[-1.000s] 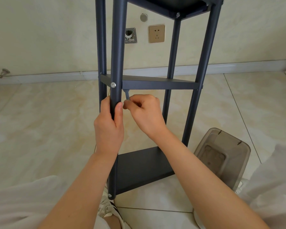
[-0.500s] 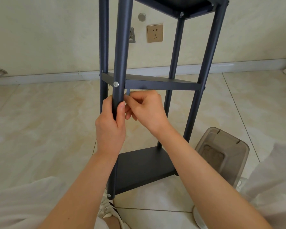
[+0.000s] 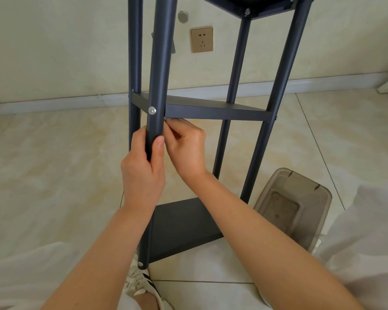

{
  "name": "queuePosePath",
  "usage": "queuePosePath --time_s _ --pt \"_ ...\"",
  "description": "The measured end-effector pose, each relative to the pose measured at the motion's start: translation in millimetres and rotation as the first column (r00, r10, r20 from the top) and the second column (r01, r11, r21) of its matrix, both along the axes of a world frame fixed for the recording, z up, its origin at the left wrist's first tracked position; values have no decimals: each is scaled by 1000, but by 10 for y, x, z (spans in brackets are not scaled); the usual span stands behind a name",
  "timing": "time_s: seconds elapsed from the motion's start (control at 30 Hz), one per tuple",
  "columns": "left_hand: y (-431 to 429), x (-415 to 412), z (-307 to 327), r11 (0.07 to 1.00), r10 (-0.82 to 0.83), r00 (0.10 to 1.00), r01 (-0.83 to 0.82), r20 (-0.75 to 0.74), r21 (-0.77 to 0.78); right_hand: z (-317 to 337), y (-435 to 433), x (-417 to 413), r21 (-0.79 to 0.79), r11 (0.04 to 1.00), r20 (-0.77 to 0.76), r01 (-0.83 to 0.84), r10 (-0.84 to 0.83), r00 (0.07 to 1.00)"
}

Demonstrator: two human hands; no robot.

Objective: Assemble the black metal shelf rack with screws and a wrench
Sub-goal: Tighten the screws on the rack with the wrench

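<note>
The black metal shelf rack stands upright on the tiled floor. My left hand [image 3: 142, 173] grips its front post [image 3: 161, 63] just below a silver screw [image 3: 152, 110] that fixes the middle shelf [image 3: 215, 111]. My right hand [image 3: 186, 148] sits right of that post, directly under the middle shelf's front edge, its fingers curled in a pinch on a small wrench that is almost wholly hidden. The bottom shelf [image 3: 182, 227] lies below my forearms. Another screw [image 3: 247, 11] shows under the top shelf.
A translucent grey plastic bin [image 3: 293, 206] stands on the floor right of the rack. A wall with a socket [image 3: 201, 39] and a white skirting board is behind. My shoe [image 3: 141, 285] is by the post's foot, and my white-clad knees are at both lower corners.
My right hand has moved up and left, closer to the post and the shelf's underside, and the wrench tip seen earlier is now hidden. My left hand keeps its grip.
</note>
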State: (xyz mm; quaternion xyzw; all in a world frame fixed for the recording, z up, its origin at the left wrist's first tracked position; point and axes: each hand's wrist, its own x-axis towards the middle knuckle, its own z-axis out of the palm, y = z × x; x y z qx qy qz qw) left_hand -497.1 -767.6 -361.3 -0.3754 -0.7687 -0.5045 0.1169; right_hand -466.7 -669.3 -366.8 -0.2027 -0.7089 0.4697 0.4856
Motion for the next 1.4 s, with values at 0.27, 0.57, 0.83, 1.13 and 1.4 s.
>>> queuePosePath --time_s 0.27,0.57,0.83,1.13,1.4 --pt "-1 -15 -11 1000 1 1000 -1 29 -15 -24 55 21 71 997 12 11 -12 1000" --pt "44 14 29 1000 7 1000 -7 -1 -30 -193 130 216 56 997 124 -59 52 991" --pt "84 -39 53 1000 19 999 -19 40 -10 -441 95 645 -203 978 194 52 -12 981" --pt "39 -3 55 998 -10 997 6 74 64 287 700 884 -439 866 149 237 -190 970" --pt "-42 17 60 996 -68 995 62 76 70 764 1332 876 -299 884 505 359 -173 846"
